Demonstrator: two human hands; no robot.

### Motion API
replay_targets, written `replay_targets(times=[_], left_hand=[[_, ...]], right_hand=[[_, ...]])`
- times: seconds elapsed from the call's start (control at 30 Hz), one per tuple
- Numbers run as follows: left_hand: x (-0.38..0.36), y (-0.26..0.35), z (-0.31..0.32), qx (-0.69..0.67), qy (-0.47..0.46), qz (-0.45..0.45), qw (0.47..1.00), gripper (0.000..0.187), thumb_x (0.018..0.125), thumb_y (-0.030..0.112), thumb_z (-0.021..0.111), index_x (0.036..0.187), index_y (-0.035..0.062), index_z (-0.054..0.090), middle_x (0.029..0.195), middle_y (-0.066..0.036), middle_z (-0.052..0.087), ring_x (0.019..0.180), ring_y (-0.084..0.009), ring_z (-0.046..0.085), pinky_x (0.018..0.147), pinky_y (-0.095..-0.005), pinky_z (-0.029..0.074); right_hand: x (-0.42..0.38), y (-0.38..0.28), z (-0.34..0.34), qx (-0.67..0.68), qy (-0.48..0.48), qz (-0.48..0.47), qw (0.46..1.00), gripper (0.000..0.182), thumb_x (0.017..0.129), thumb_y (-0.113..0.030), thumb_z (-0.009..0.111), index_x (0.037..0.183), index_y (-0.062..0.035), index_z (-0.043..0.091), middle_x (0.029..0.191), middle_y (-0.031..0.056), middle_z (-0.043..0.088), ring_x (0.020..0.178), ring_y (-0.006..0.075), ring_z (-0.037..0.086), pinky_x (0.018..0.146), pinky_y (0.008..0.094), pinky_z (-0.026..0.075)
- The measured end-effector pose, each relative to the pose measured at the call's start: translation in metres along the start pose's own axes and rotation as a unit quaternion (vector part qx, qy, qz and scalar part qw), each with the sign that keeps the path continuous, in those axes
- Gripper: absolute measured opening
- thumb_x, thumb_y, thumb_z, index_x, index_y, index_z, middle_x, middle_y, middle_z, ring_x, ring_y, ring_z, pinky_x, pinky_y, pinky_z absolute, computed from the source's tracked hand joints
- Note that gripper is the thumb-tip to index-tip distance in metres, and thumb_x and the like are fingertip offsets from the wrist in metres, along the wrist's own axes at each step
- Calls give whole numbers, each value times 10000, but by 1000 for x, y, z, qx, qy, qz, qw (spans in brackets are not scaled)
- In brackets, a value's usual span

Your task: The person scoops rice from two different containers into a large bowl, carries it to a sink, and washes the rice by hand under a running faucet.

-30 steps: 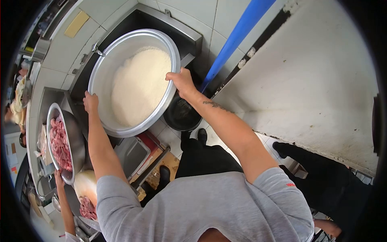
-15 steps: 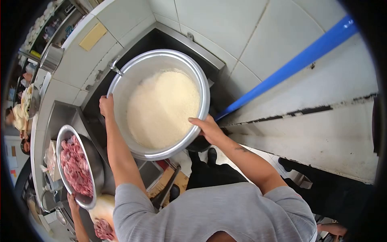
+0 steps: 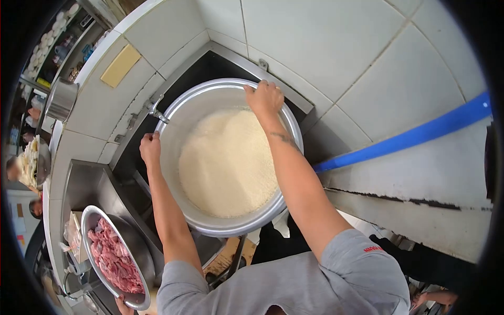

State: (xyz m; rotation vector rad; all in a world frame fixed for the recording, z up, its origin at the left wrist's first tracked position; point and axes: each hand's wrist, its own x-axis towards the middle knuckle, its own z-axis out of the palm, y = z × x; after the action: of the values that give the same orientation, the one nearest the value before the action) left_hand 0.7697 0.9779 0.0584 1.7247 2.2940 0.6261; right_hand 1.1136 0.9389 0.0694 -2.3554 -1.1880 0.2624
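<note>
A large round metal pot (image 3: 237, 227) stands in the dark basin in the corner, holding pale grain (image 3: 231, 163) that looks like rice; part of it appears to lie under cloudy liquid. My left hand (image 3: 151, 147) is closed on the pot's left rim. My right hand (image 3: 266, 98) grips the rim on the far upper right side, fingers bent over the edge. A small metal tap (image 3: 157, 111) reaches over the pot's upper left edge. The undersides of my fingers are hidden.
At lower left, another person's hand (image 3: 124, 305) touches a metal bowl (image 3: 137, 251) of raw meat (image 3: 114, 254). A blue pipe (image 3: 404, 135) slants along the right wall. A steel container (image 3: 62, 98) stands on the ledge. Another person's arm (image 3: 438, 298) shows at lower right.
My right hand has moved from the pot's near right rim to its far upper right rim. My left hand stays on the left rim. The camera view has shifted, and the meat bowl appears lower.
</note>
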Motion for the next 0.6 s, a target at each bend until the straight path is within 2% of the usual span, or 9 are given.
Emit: replay_targets(times=[0.07,0.13,0.2,0.27,0.37,0.4,0.5,0.57,0.6], left_hand=[[8,-7,4,-17,-11,40,999,360,831,363,545,1034,78,630,955,-182,631,929,-351,590,783,-426,451],[-1,27,-6,63,255,258,930,337,868,355,522,1055,97,634,978,-150,604,925,-329,567,766,-421,452],[14,62,-21,-24,196,352,915,317,884,350,509,1028,100,642,973,-136,568,926,-318,545,742,-418,458],[33,71,-4,60,145,329,931,285,883,326,517,988,93,645,944,-137,566,904,-320,548,730,-419,463],[50,88,2,146,98,247,953,247,878,289,525,909,72,638,895,-135,554,858,-318,544,705,-427,466],[48,93,2,168,86,212,959,239,876,277,528,880,62,633,877,-133,548,840,-317,541,695,-431,466],[32,106,8,152,243,276,917,134,821,176,563,805,52,612,845,-129,540,785,-318,536,671,-434,462],[2,121,19,47,209,406,888,72,738,96,593,798,57,596,837,-139,533,776,-317,538,656,-430,458],[4,114,46,-4,105,505,856,146,675,33,598,818,62,587,859,-135,543,823,-319,548,670,-433,461]], right_hand=[[4,5,10,-6,65,-29,997,445,744,-438,656,884,-15,650,901,171,630,895,321,596,777,420,459],[4,8,9,22,56,-17,998,448,734,-446,664,862,-17,656,851,181,641,836,353,610,741,429,481],[9,6,6,27,34,5,999,445,724,-437,680,902,-30,659,877,173,645,860,344,613,739,427,481],[10,4,6,34,12,25,999,444,725,-440,679,922,-42,662,902,161,651,884,330,616,742,424,481],[13,8,16,52,50,11,997,418,705,-424,704,811,-22,655,830,169,646,817,328,623,701,409,484],[13,7,12,52,26,25,998,423,709,-428,699,862,-35,657,877,161,648,854,320,621,724,408,483],[15,2,3,50,-24,52,997,454,713,-435,690,969,-62,662,969,146,655,925,304,619,772,405,480],[16,2,2,48,-25,55,997,462,709,-435,693,978,-60,660,964,144,657,920,306,622,779,401,479],[17,4,4,53,-28,57,997,468,709,-437,693,984,-61,659,962,143,658,919,306,623,782,399,478]])
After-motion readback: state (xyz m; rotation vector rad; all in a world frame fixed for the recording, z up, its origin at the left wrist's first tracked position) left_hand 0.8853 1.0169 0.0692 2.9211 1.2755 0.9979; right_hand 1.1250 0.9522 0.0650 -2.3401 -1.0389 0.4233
